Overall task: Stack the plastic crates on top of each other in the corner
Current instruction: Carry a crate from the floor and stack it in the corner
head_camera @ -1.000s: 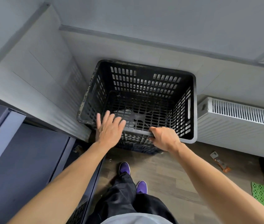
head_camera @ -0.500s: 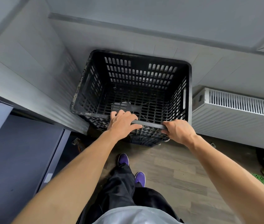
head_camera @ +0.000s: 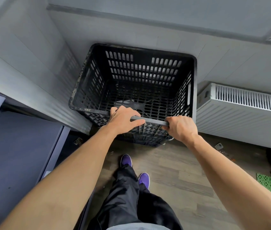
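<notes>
Both hands clamped on near rim of top crate (head_camera: 148, 77). Left hand (head_camera: 123, 120) over the rim from above, fingers curled inside, thumb along the outer face. Right hand (head_camera: 180, 127) gripping same rim a little further right, knuckles up. Each grip narrow, closed around the rim bar; short stretch of bare rim showing between them.

Crate black, slotted, open side up, empty as far as visible. Sits high, tucked into the corner: far wall (head_camera: 148, 33) close behind its back rim, left wall (head_camera: 32, 67) just beside its left rim. Lattice of a lower crate (head_camera: 141, 138) visible under the near face, so likely already stacked on something; contact between the two hidden.

Key relation: crate lies straight ahead of both grips, away from body, toward the corner. Long axis hard to judge through the wide lens. Hands about equally near. Judgement: remaining move a small push or settle forward and down to seat it square.

Room: little or none behind and left. Radiator (head_camera: 247, 107) just beside right rim, narrow gap. Open floor (head_camera: 172, 171) only on the near side, by the purple shoes (head_camera: 126, 161). Dark cabinet (head_camera: 15, 155) to the left of the arms. Risk, as judged: fingers pinched if rim shifts; crate seating crooked against the walls.
</notes>
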Motion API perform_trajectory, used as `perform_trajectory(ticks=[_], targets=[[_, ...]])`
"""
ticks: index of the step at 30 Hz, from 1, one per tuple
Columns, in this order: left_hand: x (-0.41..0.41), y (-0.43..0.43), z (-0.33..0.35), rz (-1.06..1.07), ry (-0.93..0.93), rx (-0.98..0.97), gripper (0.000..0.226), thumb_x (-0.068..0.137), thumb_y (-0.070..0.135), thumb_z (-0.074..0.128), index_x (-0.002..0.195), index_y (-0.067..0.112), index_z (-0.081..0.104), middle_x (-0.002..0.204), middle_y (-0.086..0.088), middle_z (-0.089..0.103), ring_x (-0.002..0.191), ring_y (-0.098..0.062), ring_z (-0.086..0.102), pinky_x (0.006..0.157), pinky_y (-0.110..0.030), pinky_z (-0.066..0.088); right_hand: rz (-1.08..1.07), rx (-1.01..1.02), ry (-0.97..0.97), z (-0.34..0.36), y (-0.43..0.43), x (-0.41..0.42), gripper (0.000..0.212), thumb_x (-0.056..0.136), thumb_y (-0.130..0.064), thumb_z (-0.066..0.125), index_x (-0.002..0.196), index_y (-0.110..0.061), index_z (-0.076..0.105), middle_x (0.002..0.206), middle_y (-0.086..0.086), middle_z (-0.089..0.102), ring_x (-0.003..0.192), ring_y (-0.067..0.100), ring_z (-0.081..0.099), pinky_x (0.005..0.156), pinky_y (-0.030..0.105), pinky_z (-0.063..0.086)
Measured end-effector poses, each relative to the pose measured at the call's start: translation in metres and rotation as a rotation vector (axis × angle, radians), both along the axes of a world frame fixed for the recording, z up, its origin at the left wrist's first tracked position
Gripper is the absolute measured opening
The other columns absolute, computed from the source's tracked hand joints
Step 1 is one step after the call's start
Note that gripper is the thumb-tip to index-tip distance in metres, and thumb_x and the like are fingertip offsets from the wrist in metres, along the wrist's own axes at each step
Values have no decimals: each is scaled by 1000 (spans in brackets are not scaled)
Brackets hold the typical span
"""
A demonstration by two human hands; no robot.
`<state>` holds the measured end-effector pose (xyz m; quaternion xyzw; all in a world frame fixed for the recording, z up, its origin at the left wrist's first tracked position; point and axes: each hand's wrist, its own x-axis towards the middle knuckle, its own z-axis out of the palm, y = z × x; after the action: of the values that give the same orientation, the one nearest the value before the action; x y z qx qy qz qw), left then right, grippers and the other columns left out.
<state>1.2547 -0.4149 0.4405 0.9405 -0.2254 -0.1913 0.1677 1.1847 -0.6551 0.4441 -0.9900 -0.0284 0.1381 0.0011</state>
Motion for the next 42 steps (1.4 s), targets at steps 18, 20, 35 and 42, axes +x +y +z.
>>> perform_trajectory(ticks=[18, 20, 35, 42], targets=[[0, -2, 13, 65, 190, -12, 45, 86, 73, 45, 115, 43, 61, 109, 15, 60, 124, -17, 36, 97, -36, 17, 33, 177, -160, -5, 1, -16, 33, 89, -49, 54, 113, -27, 61, 99, -5, 69, 93, 23, 64, 75, 37, 51], [-2, -1, 13, 63, 215, 1, 44, 87, 71, 44, 117, 43, 60, 125, 11, 58, 131, -18, 31, 98, -37, 15, 29, 208, -195, -5, 3, -25, 35, 88, -46, 55, 116, -25, 60, 100, -4, 68, 93, 23, 61, 82, 37, 49], [-89, 24, 20, 210, 54, -110, 57, 100, 40, 48, 152, 33, 26, 164, 6, 2, 150, -14, -4, 120, -47, 7, -149, 170, -120, 12, 37, -76, 85, 88, -30, 63, 156, -11, 15, 162, 15, 17, 150, 32, 12, 123, 43, 10], [-136, 82, 22, 303, 192, -151, 50, 99, 38, 48, 147, 28, 38, 152, -1, 34, 140, -22, 31, 111, -41, 32, -200, 226, -28, 27, 76, -112, 78, 91, -26, 61, 156, -15, 20, 162, 15, 18, 147, 32, 18, 119, 41, 22]])
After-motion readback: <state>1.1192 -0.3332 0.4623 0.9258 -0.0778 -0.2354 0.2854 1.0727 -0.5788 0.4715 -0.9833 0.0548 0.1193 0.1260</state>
